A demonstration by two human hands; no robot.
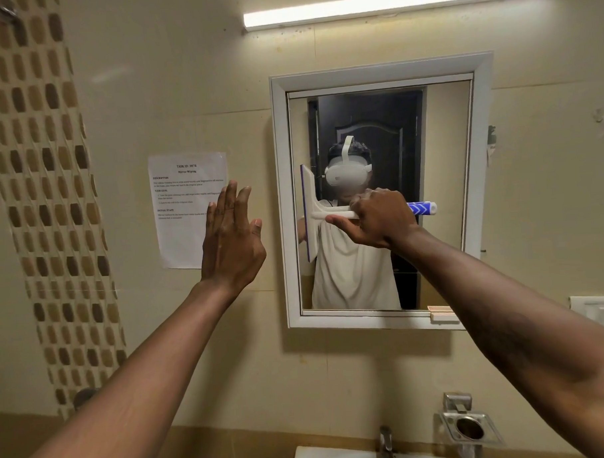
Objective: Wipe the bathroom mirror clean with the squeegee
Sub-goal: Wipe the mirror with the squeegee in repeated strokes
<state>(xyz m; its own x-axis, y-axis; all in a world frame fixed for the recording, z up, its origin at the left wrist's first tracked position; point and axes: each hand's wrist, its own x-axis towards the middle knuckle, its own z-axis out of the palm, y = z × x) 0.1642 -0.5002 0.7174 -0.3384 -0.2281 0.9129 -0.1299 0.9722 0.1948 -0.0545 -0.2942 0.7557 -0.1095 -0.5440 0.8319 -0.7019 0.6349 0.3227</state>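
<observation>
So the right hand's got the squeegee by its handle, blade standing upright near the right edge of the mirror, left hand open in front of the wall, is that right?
Not quite. In the head view the squeegee blade stands upright near the left edge of the mirror, not the right. The rest holds: the right hand grips the handle, and the left hand is open in front of the wall.

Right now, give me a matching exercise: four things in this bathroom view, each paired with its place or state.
Things:
1. squeegee
2. left hand
3. paper sheet
4. tube light

Places or states:
A. lit, on the wall above the mirror
B. taped to the wall left of the mirror
C. open, fingers spread, holding nothing
D. gripped by the right hand, blade upright near the glass's left edge

Pairs: 1-D, 2-C, 3-B, 4-A
</observation>
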